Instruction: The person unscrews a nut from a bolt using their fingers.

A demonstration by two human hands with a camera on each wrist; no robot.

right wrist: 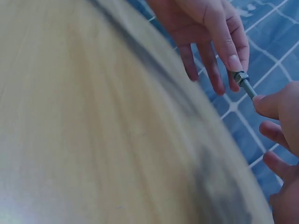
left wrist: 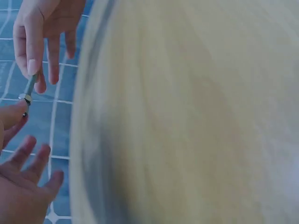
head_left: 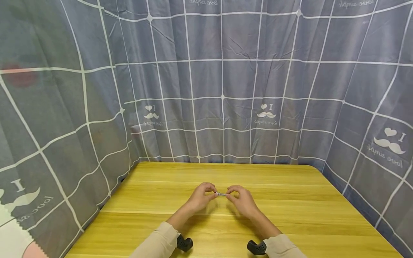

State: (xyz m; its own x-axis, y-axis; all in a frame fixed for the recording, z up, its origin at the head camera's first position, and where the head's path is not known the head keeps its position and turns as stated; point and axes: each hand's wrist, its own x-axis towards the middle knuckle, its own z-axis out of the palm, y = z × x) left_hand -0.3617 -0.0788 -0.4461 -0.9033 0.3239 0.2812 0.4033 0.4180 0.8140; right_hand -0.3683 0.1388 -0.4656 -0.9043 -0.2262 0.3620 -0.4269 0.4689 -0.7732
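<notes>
A small metal bolt (head_left: 222, 194) with a threaded shank is held level between both hands, above the table. My left hand (head_left: 200, 197) pinches one end with thumb and forefinger, right beside a hex nut (right wrist: 241, 77) on the bolt. At the other end, the thumb and forefinger of my right hand (head_left: 242, 201) grip the threaded shank (right wrist: 250, 88). In the left wrist view the nut (left wrist: 25, 98) shows just past the left thumb. The remaining fingers of both hands are spread loosely away from the bolt. The fingertips hide both ends of it in part.
A yellow wood-grain table (head_left: 155, 182) lies under the hands. Grey curtain (head_left: 206, 82) with white grid lines hangs behind it and along both sides. Black curved pieces (head_left: 185, 243) sit at the cuffs of both beige sleeves (head_left: 158, 242).
</notes>
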